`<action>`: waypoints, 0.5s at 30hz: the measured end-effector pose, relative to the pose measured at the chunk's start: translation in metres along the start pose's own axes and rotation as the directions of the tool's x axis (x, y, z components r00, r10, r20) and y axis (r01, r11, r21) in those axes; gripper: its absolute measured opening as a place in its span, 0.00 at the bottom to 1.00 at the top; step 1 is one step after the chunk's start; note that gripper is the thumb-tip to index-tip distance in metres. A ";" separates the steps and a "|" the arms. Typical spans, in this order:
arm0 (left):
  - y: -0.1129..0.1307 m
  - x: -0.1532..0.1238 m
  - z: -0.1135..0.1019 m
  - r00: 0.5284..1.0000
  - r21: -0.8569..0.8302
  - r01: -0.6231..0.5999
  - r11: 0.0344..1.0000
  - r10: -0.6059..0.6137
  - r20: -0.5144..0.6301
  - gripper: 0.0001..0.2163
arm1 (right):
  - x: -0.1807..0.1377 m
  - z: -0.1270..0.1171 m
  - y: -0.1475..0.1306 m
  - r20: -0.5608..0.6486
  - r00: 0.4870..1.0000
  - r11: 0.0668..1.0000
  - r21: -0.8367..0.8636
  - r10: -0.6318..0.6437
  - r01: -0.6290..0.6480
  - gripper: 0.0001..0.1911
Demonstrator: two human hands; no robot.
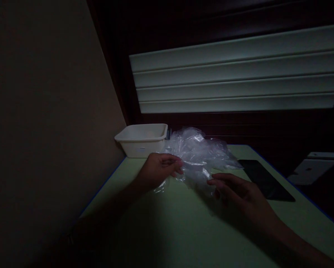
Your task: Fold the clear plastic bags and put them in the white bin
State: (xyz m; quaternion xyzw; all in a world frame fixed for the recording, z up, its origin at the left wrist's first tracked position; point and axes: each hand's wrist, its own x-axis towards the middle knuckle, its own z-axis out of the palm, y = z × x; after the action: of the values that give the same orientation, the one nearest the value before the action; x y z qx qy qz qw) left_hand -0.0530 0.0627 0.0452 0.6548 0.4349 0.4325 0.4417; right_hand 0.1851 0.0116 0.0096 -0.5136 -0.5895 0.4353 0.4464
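Observation:
My left hand pinches the edge of a clear plastic bag between thumb and fingers. On the bag's other side, my right hand has its thumb and fingertips closed on the film. The bag hangs between both hands just above the table. Behind it lies a crumpled heap of clear plastic bags, so where the held bag ends and the heap begins is hard to make out in the dim light.
A white plastic bin stands at the table's back left corner. To the right lies a flat black tablet-like slab. The pale green table has a blue edge. Beyond the right edge is a white box; a wall rises on the left.

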 end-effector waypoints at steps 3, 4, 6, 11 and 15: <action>0.032 0.022 -0.044 0.991 0.157 -0.109 0.982 0.120 -0.058 0.09 | -0.003 0.004 0.001 0.011 1.000 1.000 -0.025 -0.008 0.008 0.19; 0.042 0.032 -0.061 0.985 0.211 -0.138 0.968 0.156 -0.069 0.09 | -0.004 0.004 0.002 0.014 1.000 0.999 -0.033 -0.011 0.011 0.19; 0.058 0.055 -0.096 0.989 0.327 -0.132 0.936 0.146 -0.018 0.11 | -0.004 0.004 0.004 0.025 1.000 0.999 -0.048 -0.007 0.008 0.19; 0.068 0.123 -0.154 0.979 0.649 -0.013 0.761 -0.124 0.164 0.11 | -0.003 0.003 0.008 0.080 0.997 0.997 -0.072 0.014 -0.008 0.20; 0.051 0.168 -0.154 0.931 0.748 0.073 0.660 -0.314 0.186 0.07 | -0.001 0.003 0.011 0.122 0.992 0.993 -0.115 -0.011 0.025 0.19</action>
State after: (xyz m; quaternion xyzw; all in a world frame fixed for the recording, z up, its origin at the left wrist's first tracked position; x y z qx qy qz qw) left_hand -0.1483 0.2417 0.1605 0.7826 0.5665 0.0687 0.2487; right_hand 0.1843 0.0114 -0.0021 -0.5059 -0.6445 0.4266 0.3831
